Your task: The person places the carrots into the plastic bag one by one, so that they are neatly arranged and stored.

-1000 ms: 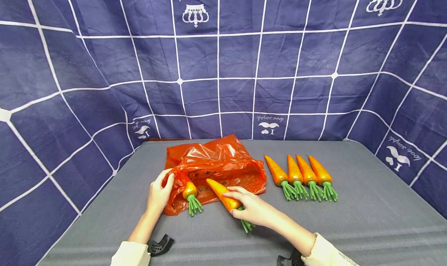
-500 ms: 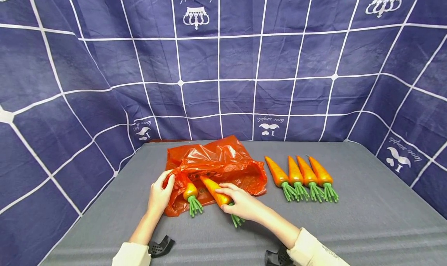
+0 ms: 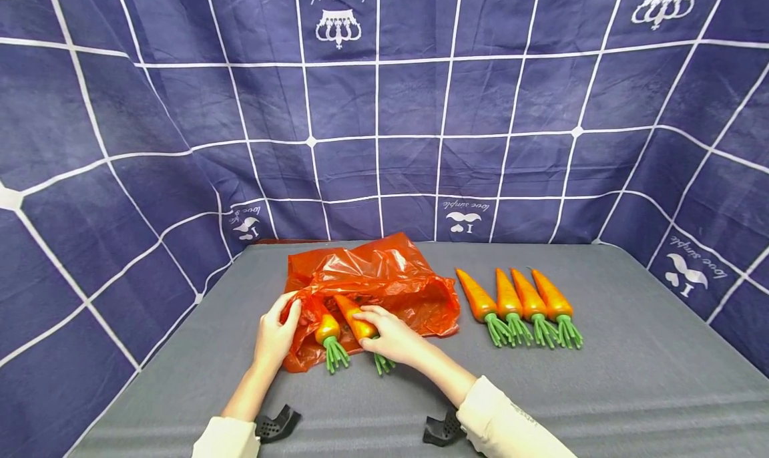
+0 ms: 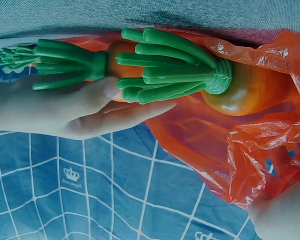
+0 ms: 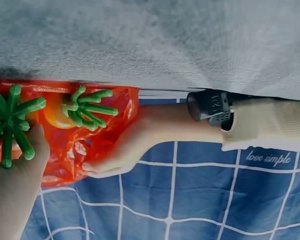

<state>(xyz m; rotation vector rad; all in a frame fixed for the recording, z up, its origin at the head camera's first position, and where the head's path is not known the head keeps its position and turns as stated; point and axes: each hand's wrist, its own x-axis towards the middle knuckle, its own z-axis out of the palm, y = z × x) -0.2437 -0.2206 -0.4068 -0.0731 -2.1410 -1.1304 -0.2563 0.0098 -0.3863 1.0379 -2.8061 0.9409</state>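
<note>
My left hand (image 3: 278, 330) pinches the left side of the mouth of a thin red plastic bag (image 3: 384, 258), lifting that edge. Just inside the bag lies one carrot (image 3: 328, 327), its green stalks (image 4: 177, 67) sticking out toward me. With its fingers over the top, my right hand (image 3: 387, 336) grips a second carrot (image 3: 348, 311) near the stalk end. That carrot's tip points into the bag mouth, right beside the first one. In the right wrist view its stalks (image 5: 12, 120) show beside my thumb.
Several more carrots (image 3: 507, 298) lie in a row to the right on the grey table (image 3: 619, 324), stalks toward me. A blue checked cloth (image 3: 408, 104) hangs behind and at both sides. A black wrist device (image 3: 444, 428) sits at each sleeve.
My right hand has moved left and slightly forward with its carrot, bringing the tip into the bag mouth. My left hand stays at the bag edge.
</note>
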